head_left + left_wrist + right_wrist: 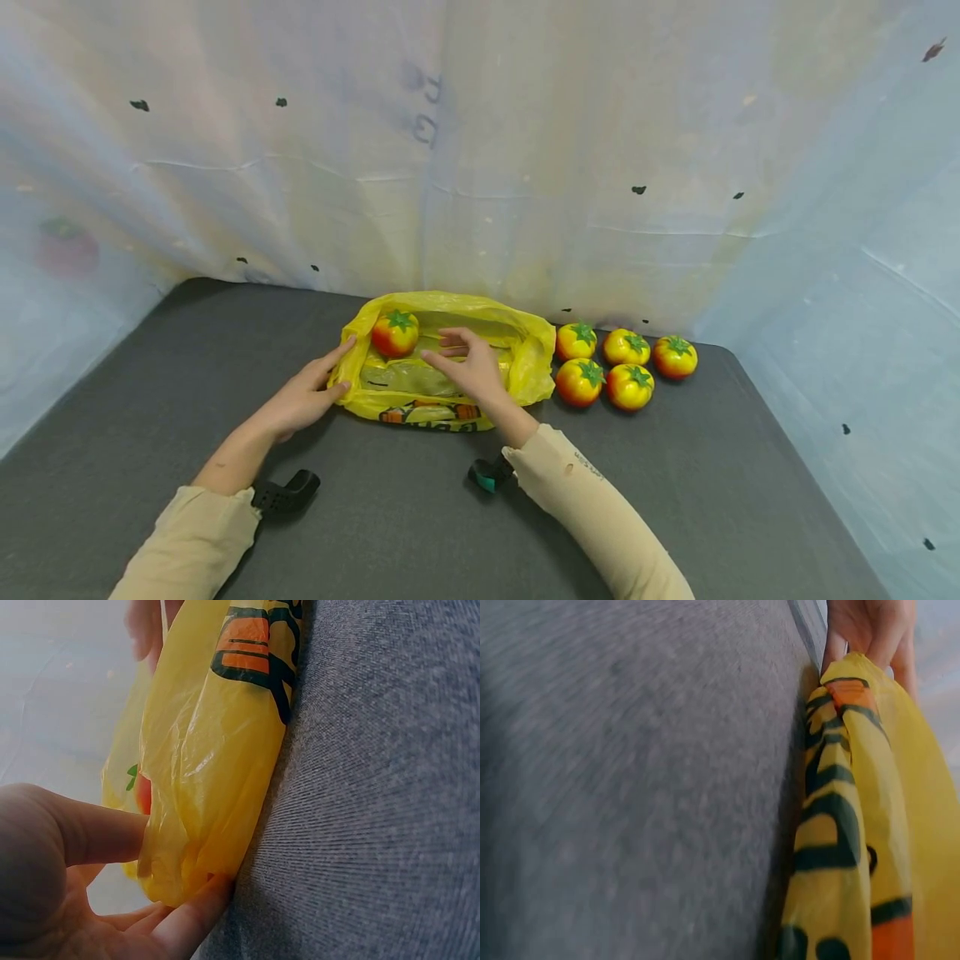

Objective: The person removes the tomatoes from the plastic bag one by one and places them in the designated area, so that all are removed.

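A yellow plastic bag (pixel 534 372) with dark and orange print stands with its wide mouth facing up. One red-and-yellow artificial tomato (pixel 394 336) with green leaves is in its left end. At that end my left hand (pixel 300 402) holds the bag's edge; in the left wrist view its thumb (pixel 105 832) is at the rim and its fingers are against the outside. My right hand (pixel 474 367) is over the bag's mouth, fingers loosely bent and nothing between them. The right wrist view shows the bag's printed side (pixel 832 832), with the left hand at the far end.
Several more artificial tomatoes (pixel 630 387) stand in two rows just right of the bag. The dark grey table (pixel 390 517) reaches back to a pale hanging sheet (pixel 510 150) with small dark spots. Black wrist devices (pixel 288 493) are on both arms.
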The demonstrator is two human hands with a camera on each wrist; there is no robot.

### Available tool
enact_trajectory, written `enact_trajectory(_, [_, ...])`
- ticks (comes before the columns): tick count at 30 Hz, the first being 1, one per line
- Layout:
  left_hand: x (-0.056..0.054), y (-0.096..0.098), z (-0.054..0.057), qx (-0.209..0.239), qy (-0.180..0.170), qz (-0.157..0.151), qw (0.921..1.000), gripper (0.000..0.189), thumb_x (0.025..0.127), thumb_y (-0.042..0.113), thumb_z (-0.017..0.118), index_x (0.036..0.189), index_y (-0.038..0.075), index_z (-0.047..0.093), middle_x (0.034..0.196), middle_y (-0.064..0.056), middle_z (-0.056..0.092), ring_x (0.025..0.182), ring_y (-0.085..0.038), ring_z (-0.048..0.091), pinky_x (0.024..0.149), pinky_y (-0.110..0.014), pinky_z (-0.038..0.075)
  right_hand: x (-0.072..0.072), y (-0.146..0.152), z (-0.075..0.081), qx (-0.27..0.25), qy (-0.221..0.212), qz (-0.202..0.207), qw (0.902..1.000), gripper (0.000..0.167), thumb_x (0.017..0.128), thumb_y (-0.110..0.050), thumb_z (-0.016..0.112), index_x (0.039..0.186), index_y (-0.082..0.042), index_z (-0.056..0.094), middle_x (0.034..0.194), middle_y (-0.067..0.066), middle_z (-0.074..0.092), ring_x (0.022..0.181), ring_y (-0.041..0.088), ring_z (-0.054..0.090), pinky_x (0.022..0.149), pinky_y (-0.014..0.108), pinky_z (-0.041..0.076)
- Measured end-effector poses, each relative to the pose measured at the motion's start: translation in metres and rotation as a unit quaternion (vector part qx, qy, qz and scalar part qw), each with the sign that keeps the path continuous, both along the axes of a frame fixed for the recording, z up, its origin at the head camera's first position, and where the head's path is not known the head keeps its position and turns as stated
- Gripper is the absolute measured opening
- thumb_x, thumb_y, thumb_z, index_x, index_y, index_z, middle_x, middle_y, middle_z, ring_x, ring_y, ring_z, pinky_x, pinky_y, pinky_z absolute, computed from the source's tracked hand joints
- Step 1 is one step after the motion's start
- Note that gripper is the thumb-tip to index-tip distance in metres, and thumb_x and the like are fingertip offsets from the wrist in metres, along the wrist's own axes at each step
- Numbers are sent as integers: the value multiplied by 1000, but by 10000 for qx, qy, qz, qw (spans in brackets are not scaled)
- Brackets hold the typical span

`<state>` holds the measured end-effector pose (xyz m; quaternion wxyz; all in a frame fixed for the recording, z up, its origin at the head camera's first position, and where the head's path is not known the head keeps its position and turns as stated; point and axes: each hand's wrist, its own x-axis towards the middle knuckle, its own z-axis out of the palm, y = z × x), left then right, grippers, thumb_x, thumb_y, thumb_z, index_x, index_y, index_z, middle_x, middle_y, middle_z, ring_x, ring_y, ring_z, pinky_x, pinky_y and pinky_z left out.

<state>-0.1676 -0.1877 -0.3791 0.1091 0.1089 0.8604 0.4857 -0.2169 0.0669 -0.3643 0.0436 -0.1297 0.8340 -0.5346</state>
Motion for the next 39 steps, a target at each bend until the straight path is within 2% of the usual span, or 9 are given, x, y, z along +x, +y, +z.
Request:
enact_trajectory(12, [0,-1,-2,114,83,-73,9999,66,102,10,43,156,12,6,154,-34,4,140,-53,6,108,-68,13,-2,-24,-6,-167,-66,-38,9998,51,86,-30,72,129,-7,58,124,17,61,110,29,62,84,36,55])
enact_trajectory(18, [1,0,-1,98,86,-47,9999,66,102,9,43,156,11,5,154,-34,5,140,-53,9,108,-68,16,-4,-34,-7,52,-336,-62,9994,58,84,-38,73,134,-15,55,132,9,57,115,25,60,83,34,55])
enact_trajectory(21, [0,0,-2,127,68,-64,9999,66,102,9,43,156,12,5,154,-33,4,140,-52,9,109,-67,17,-5,-37,-8,99,-375,-106,9992,63,84,-39,73,137,-15,52,135,10,55,117,26,59,83,33,55])
enact_trajectory(27, [0,0,-3,151,27,-65,9999,65,103,10,42,156,13,5,155,-33,4,140,-52,8,108,-67,17,-7,-44,-10,44,-326,-163,9993,72,84,-40,73,144,-14,44,141,11,50,120,28,57,85,34,55])
enact_trajectory(39, [2,0,-1,-47,-18,68,10000,65,103,13,44,156,15,6,152,-34,9,138,-54,10,106,-69,17,-13,-55,-10,374,-165,-373,9985,76,84,-40,73,146,-12,40,143,11,48,121,29,55,94,39,50])
